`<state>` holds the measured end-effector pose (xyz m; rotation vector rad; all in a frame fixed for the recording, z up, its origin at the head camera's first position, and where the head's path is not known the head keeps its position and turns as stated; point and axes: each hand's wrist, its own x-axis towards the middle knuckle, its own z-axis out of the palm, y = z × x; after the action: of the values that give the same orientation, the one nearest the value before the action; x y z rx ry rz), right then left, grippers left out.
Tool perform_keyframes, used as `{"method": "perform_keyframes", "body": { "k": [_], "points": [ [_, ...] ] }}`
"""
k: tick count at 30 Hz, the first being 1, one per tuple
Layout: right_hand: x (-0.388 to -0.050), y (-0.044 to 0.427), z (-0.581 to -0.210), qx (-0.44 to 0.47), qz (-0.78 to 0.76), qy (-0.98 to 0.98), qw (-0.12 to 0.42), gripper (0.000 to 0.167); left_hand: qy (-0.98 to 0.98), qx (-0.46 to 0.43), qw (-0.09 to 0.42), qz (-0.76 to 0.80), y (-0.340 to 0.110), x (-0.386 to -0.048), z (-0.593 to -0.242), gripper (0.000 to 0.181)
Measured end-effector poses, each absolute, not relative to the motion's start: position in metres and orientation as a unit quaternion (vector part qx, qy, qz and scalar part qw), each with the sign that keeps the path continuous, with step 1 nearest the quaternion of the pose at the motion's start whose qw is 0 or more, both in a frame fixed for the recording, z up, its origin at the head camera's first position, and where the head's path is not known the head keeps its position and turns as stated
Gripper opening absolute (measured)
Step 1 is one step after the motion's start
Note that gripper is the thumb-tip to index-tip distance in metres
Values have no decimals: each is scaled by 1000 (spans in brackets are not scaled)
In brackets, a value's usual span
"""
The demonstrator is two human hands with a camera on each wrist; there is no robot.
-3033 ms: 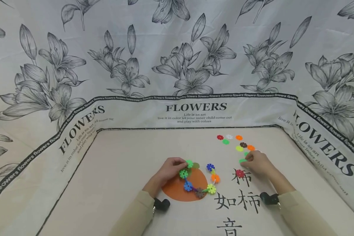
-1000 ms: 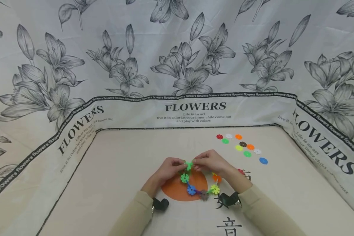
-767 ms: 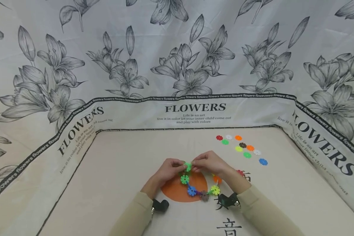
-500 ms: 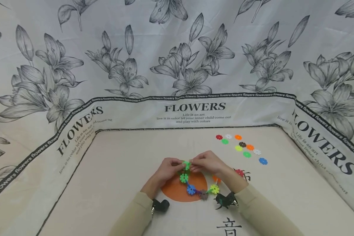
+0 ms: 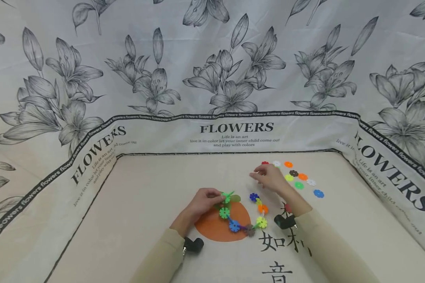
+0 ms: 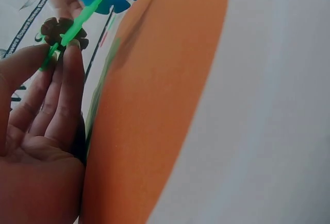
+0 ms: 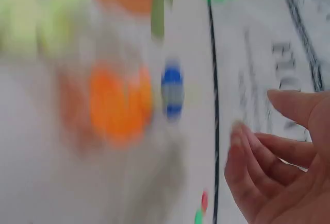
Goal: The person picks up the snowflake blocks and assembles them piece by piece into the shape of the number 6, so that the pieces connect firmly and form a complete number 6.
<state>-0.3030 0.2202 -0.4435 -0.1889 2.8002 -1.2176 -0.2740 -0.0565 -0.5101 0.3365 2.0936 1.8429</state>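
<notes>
My left hand (image 5: 203, 203) pinches a bright green notched flower disc (image 5: 228, 197) at one end of a chain of interlocked discs. The chain curves through a green disc (image 5: 224, 213), a blue disc (image 5: 234, 225), a brown disc (image 5: 250, 230), a yellow disc (image 5: 261, 222) and an orange disc (image 5: 263, 209) to a dark blue disc (image 5: 254, 197). In the left wrist view, my thumb and fingertips (image 6: 75, 64) meet at the green piece. My right hand (image 5: 272, 180) is off the chain, its fingers loosely bent with nothing between them in the right wrist view.
Loose discs lie at the back right, among them an orange disc (image 5: 302, 177), a light green disc (image 5: 299, 185) and a blue disc (image 5: 318, 193). A red disc (image 5: 287, 208) is partly behind my right wrist. Printed cloth (image 5: 237, 137) walls the table.
My right hand brought a green disc from the right to the left hand, worked at the chain's end, then let go and moved back up and right. The left hand keeps its hold.
</notes>
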Motion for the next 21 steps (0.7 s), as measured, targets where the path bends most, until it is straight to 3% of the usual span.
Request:
{"method": "perform_keyframes", "body": {
  "k": [3, 8, 21],
  "points": [
    [-322, 252, -449, -1, -334, 943, 13, 49, 734, 122, 169, 646, -56, -275, -510, 18],
    [-341, 283, -465, 61, -308, 949, 38, 52, 734, 132, 177, 642, -58, -275, -509, 20],
    [-353, 282, -476, 72, -313, 947, 23, 38, 751, 138, 174, 621, -55, -276, -513, 20]
  ]
}}
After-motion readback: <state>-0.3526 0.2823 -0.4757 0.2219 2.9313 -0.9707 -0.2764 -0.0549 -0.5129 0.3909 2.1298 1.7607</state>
